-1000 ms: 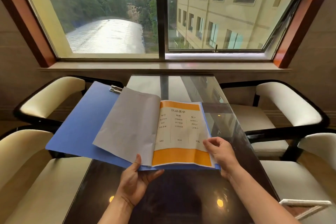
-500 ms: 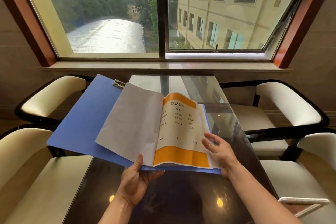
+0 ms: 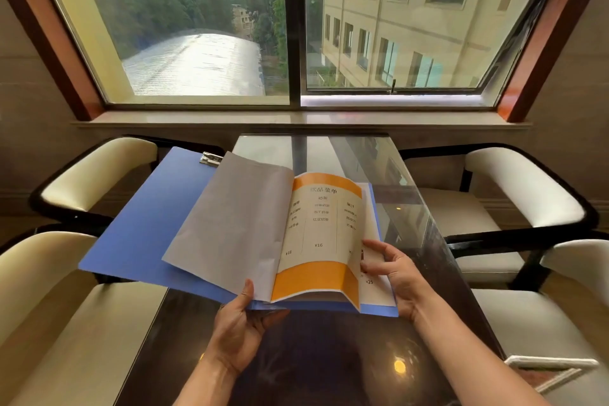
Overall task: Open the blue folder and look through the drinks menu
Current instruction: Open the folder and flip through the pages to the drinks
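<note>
Blue folder [image 3: 138, 234] lay open, held above the dark glass surface [image 3: 316, 356], our left hand [image 3: 240, 326] in a closed grip on its near edge, thumb on top. Since a second before, the orange menu page [image 3: 321, 234] had arched up off the right stack. Our right hand [image 3: 395, 277] had slid its spread, unclosed fingers [image 3: 374, 269] beneath it.
</note>
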A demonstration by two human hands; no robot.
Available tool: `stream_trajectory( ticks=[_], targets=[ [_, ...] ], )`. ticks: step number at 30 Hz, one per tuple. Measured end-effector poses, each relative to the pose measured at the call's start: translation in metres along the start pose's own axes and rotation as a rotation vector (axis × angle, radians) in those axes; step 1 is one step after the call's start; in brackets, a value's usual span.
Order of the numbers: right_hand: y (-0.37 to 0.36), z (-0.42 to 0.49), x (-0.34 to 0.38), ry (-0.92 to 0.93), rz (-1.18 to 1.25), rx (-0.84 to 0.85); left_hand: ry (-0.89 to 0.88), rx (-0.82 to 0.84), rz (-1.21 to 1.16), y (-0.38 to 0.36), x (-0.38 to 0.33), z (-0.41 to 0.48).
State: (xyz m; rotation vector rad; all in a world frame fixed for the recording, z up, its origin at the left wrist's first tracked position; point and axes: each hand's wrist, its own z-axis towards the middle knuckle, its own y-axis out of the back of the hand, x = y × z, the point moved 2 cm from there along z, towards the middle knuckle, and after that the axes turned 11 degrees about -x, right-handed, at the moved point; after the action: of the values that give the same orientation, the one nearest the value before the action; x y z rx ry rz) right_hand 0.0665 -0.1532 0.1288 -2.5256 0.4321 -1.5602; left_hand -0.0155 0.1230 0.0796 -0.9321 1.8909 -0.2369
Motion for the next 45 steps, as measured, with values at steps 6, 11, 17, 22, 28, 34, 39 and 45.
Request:
stream_trajectory(
  ticks=[6, 11, 17, 22, 28, 34, 39, 45],
  targets=[
    [-0.006, -0.004, 0.001, 0.212, -0.186, -0.146, -0.012, 0.007, -0.018, 0.0, 0.001, 0.001],
    [-0.006, 0.0, -0.001, 0.02, -0.137, -0.009, 0.005, -0.017, -0.039, 0.002, 0.001, 0.002],
    [-0.007, 0.002, -0.003, 0.106, -0.416, 0.074, -0.007, -0.053, -0.022, 0.005, 0.002, -0.002],
    [-0.011, -0.004, -0.011, 0.539, -1.338, -0.061, -0.008, -0.055, -0.034, -0.006, 0.001, -0.003],
    [-0.024, -0.011, -0.009, 0.605, -1.225, -0.063, -0.017, -0.039, -0.07, -0.01, -0.005, -0.005],
    [-0.036, -0.023, 0.004, 0.548, -1.085, 0.066, -0.031, -0.053, -0.075, -0.01, -0.007, -0.004],
    [-0.048, -0.037, 0.024, 0.445, -0.431, -0.049, -0.019, -0.033, -0.094, -0.013, -0.006, -0.008],
    [-0.057, -0.036, 0.04, -0.038, 0.397, 0.124, 0.007, -0.024, -0.123, -0.016, -0.004, -0.01]
  ],
)
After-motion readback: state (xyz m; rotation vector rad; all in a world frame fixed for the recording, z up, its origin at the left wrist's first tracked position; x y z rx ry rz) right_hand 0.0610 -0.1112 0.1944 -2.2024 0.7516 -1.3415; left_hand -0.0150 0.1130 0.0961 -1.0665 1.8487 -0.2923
